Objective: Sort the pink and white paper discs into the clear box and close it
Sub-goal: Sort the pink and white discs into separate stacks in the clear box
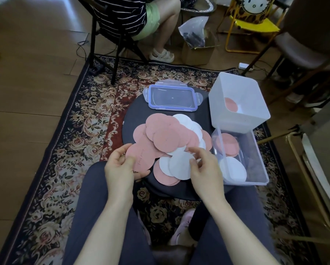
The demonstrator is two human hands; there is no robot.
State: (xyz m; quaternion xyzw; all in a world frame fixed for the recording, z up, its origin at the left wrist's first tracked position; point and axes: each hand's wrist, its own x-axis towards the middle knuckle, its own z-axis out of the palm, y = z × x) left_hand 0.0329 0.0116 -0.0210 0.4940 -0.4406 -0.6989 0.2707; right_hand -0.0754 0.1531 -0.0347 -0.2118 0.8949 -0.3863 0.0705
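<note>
Both hands work a surface (133,119) of paper discs: left hand (120,167) pinches a pink disc (141,157), right hand (204,167) hovers loosely curled beside the clear box (256,161).

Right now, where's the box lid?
Head view: the lid lies flat at the far edge of the round black table, beyond the disc pile, left of the white bin.

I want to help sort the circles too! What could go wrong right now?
1. The pile of discs spreads past the rim of the small round table, so a nudge from the left hand or right hand might send some sliding onto the rug.
2. The clear box sits at the table's edge and could tip off.
3. One pink disc lies in the white bin and could be forgotten.
</note>
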